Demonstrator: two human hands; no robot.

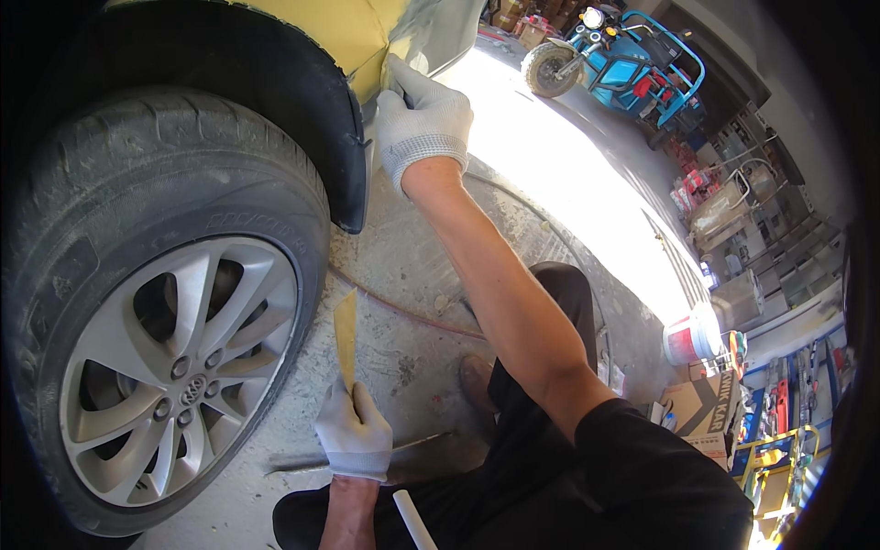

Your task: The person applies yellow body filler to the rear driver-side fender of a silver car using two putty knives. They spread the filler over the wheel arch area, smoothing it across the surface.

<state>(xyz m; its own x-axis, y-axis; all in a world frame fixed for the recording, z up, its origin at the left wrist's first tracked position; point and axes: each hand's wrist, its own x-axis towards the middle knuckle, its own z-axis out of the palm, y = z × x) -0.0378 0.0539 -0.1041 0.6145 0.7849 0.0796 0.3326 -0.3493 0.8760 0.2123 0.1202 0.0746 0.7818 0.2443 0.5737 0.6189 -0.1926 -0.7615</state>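
My gloved right hand reaches up to the corner of a yellow car panel, beside the black wheel-arch liner. Its index finger touches the panel's edge and the other fingers are curled; whatever they hold is hidden. Lower down, my gloved left hand grips a thin, flat yellow strip pointing upward, just right of the car's tire and silver alloy rim.
A hose crosses the dusty floor near my shoe. A blue three-wheeler stands at the upper right. A bucket, cardboard box, cluttered racks and stacked goods line the right. A white tube lies low centre.
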